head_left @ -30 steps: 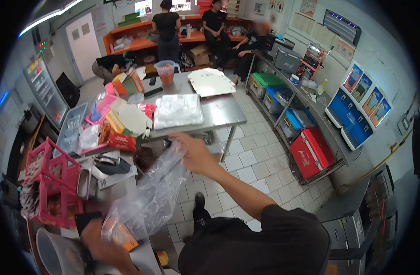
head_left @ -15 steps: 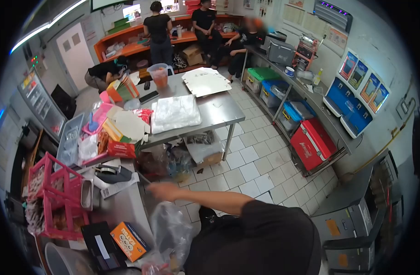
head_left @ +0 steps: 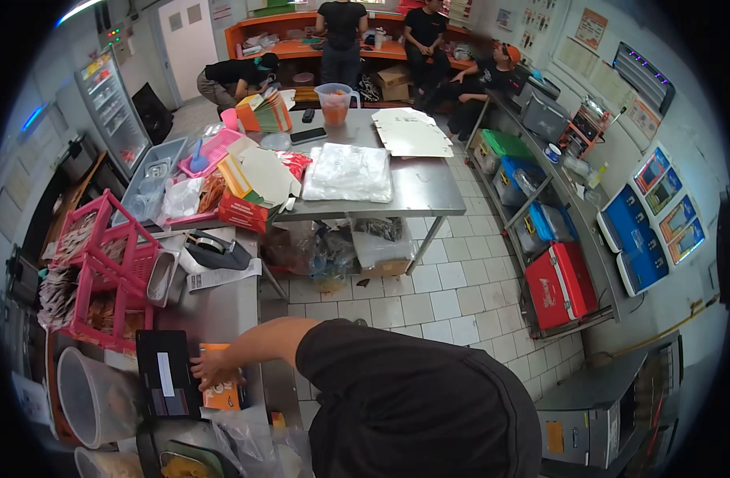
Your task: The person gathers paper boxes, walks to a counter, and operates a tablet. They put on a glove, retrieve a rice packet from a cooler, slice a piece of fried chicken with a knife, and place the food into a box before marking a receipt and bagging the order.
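Observation:
My right hand (head_left: 213, 369) lies over an orange box (head_left: 224, 396) with white lettering. Its fingers are spread and point left past the box's edge; no firm grip is visible. Close against the box's left side is a flat black case (head_left: 166, 378) with a white label strip. My bare forearm (head_left: 273, 344) comes out of a black sleeve, which fills the bottom middle. Clear plastic bags (head_left: 253, 438) are bunched below the box. I do not see my left hand; the sleeve and the frame's bottom edge may hide it.
Pink baskets (head_left: 114, 279), a tape dispenser (head_left: 213, 248) and a clear bucket (head_left: 94, 394) stand around my side table. Ahead is a steel table (head_left: 429, 191) with a stack of plastic bags (head_left: 347, 173). A red cooler (head_left: 558, 288) sits at right. Several people are at the back.
My right hand has moved left and down from beside the side table onto the orange box. The view has shifted, so the whole room appears displaced to the right and upward.

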Demonstrator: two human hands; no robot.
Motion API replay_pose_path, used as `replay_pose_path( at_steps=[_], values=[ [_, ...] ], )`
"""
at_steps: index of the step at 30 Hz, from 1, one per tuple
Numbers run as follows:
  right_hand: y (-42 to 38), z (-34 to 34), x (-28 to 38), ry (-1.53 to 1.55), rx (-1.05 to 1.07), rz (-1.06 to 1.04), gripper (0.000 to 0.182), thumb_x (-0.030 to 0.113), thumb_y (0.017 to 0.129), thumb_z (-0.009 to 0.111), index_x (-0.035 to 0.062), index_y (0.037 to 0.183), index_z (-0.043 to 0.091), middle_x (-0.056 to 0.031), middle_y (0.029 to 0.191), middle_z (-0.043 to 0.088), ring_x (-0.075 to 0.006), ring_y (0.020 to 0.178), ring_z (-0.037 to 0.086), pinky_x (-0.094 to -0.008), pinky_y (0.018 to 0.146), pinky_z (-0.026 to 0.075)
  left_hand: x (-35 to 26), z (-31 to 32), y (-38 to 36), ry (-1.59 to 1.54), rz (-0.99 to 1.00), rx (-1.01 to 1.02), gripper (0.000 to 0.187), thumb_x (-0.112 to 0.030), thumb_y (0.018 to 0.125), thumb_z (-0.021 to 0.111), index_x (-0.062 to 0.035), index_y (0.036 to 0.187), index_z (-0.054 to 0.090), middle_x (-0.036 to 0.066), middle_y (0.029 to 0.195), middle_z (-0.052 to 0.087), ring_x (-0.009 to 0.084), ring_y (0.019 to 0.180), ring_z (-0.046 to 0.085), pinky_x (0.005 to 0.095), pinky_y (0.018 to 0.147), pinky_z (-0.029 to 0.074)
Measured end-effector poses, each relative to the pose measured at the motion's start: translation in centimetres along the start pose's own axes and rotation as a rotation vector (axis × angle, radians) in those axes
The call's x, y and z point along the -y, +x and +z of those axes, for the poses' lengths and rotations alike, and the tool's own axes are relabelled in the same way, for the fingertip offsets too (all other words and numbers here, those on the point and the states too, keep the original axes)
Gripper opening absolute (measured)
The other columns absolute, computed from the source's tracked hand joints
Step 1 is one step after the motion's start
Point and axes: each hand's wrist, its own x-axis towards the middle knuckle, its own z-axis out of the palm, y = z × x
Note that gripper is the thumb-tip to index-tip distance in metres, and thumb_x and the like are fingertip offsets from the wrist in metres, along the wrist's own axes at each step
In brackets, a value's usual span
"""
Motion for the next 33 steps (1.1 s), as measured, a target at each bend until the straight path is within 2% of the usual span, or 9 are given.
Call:
replay_pose_path(
  at_steps=[8, 12, 14, 19, 23, 29, 30, 31, 33],
  values=[
    [-3.0, 2.0, 4.3, 0.305, -0.143, 0.227, 0.109, 0.047, 0.035, 0.088, 0.0073, 0.128, 0.046, -0.0088, 0.117, 0.054, -0.0278, 0.114, 0.051, -0.0387, 0.097, 0.037, -3.3, 2.0, 3.7, 0.135, 0.119, -0.111, 0.015, -0.011, 0.093, 0.058, 0.0033, 0.095, 0.061, 0.017, 0.090, 0.066, 0.0264, 0.087, 0.065, 0.0334, 0.081, 0.049],
    [-7.2, -0.7, 4.2, 0.719, -0.114, 0.819, 0.110, 0.037, 0.047, 0.084, 0.0116, 0.143, 0.038, -0.0164, 0.119, 0.056, -0.0338, 0.114, 0.054, -0.0426, 0.094, 0.042, -4.7, 2.8, 4.1, 0.203, 0.142, -0.184, 0.015, -0.011, 0.094, 0.058, 0.0035, 0.097, 0.062, 0.018, 0.091, 0.066, 0.0268, 0.088, 0.065, 0.0336, 0.082, 0.049],
    [-12.0, -3.4, 3.7, 1.567, -0.025, 1.014, 0.107, 0.031, 0.050, 0.082, 0.0088, 0.144, 0.037, -0.0164, 0.121, 0.058, -0.0330, 0.110, 0.059, -0.0418, 0.092, 0.048, -5.5, 3.1, 4.8, 0.237, 0.164, -0.193, 0.016, -0.011, 0.094, 0.057, 0.0035, 0.098, 0.062, 0.018, 0.091, 0.066, 0.0270, 0.088, 0.065, 0.0336, 0.083, 0.049],
    [-18.7, -5.6, 8.7, 2.646, -0.328, 0.208, 0.091, 0.012, 0.054, 0.076, 0.0035, 0.139, 0.043, -0.0116, 0.115, 0.064, -0.0201, 0.100, 0.064, -0.0299, 0.089, 0.051, -8.6, 3.4, 7.1, 0.332, 0.264, -0.317, 0.016, -0.011, 0.095, 0.057, 0.0037, 0.100, 0.062, 0.018, 0.092, 0.065, 0.0275, 0.090, 0.065, 0.0338, 0.084, 0.049],
    [-18.1, -7.6, 9.0, 2.497, -0.548, 0.120, 0.085, 0.010, 0.055, 0.074, 0.0012, 0.136, 0.047, -0.0101, 0.120, 0.063, -0.0194, 0.108, 0.061, -0.0307, 0.099, 0.045, -10.8, 6.0, 9.1, 0.573, 0.723, -0.266, 0.020, 0.000, 0.088, 0.054, 0.0010, 0.104, 0.067, 0.017, 0.097, 0.066, 0.0334, 0.083, 0.063, 0.0373, 0.081, 0.051],
    [-20.2, -9.1, 2.1, 1.496, -1.460, 0.725, 0.038, 0.040, 0.098, 0.049, 0.0077, 0.110, 0.065, -0.0081, 0.110, 0.064, -0.0223, 0.104, 0.058, -0.0392, 0.096, 0.044, -7.1, 9.2, 8.7, 0.561, 0.894, 0.370, 0.030, -0.001, 0.068, 0.060, -0.0094, 0.095, 0.069, 0.006, 0.094, 0.068, 0.0290, 0.084, 0.065, 0.0408, 0.075, 0.051],
    [-21.0, -10.7, 3.2, 2.179, -1.630, 0.926, 0.041, 0.043, 0.099, 0.047, 0.0087, 0.115, 0.062, -0.0083, 0.109, 0.065, -0.0224, 0.104, 0.060, -0.0403, 0.093, 0.048, -4.3, 8.5, 9.0, 0.551, 0.891, 0.234, 0.027, -0.002, 0.068, 0.061, -0.0100, 0.092, 0.069, 0.005, 0.095, 0.069, 0.0285, 0.083, 0.065, 0.0407, 0.075, 0.051],
    [-21.6, -10.6, 3.2, 2.595, -1.670, 0.459, 0.050, 0.052, 0.096, 0.050, 0.0082, 0.119, 0.059, -0.0085, 0.108, 0.065, -0.0228, 0.105, 0.061, -0.0409, 0.094, 0.050, -3.2, 7.6, 9.3, 0.676, 0.776, 0.139, 0.025, -0.002, 0.069, 0.061, -0.0096, 0.091, 0.068, 0.005, 0.096, 0.069, 0.0279, 0.086, 0.065, 0.0403, 0.077, 0.051],
    [-19.7, -7.9, 3.1, 2.485, -1.829, 0.345, 0.069, 0.064, 0.088, 0.049, 0.0039, 0.121, 0.057, -0.0126, 0.103, 0.066, -0.0274, 0.085, 0.067, -0.0439, 0.078, 0.058, -2.2, 6.5, 7.1, 0.566, 0.679, 0.186, 0.021, -0.002, 0.070, 0.061, -0.0084, 0.089, 0.067, 0.007, 0.100, 0.069, 0.0269, 0.090, 0.065, 0.0389, 0.080, 0.050]
  ],
)
